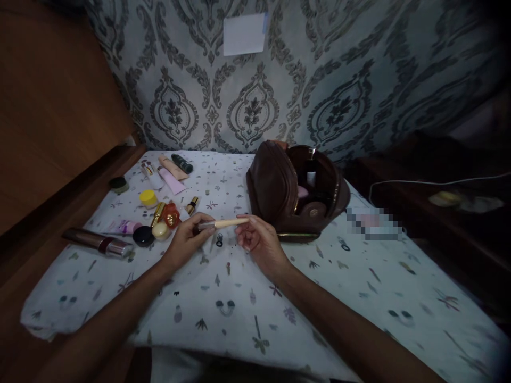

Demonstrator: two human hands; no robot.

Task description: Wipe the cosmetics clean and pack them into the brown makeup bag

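Between my hands, above the cloth, a slim beige cosmetic tube (228, 223) is held almost level. My left hand (187, 235) pinches its left end, which looks paler and is partly covered by the fingers. The thumb and forefinger of my right hand (261, 243) close on the right end, with the other fingers curled below. Just behind the right hand stands an unzipped brown bag (269, 186). Inside it show a dark bottle with a white label (311, 173) and something pink; the bottom of the bag is hidden.
Left of my hands lie a brown cylinder (96, 242), a black round container (143, 235), a yellow-lidded jar (148, 198), an amber bottle (171, 215) and several tubes. The patterned cloth (239, 330) covers the table. A cable (431, 182) and a blurred-out item (375, 223) are at right.
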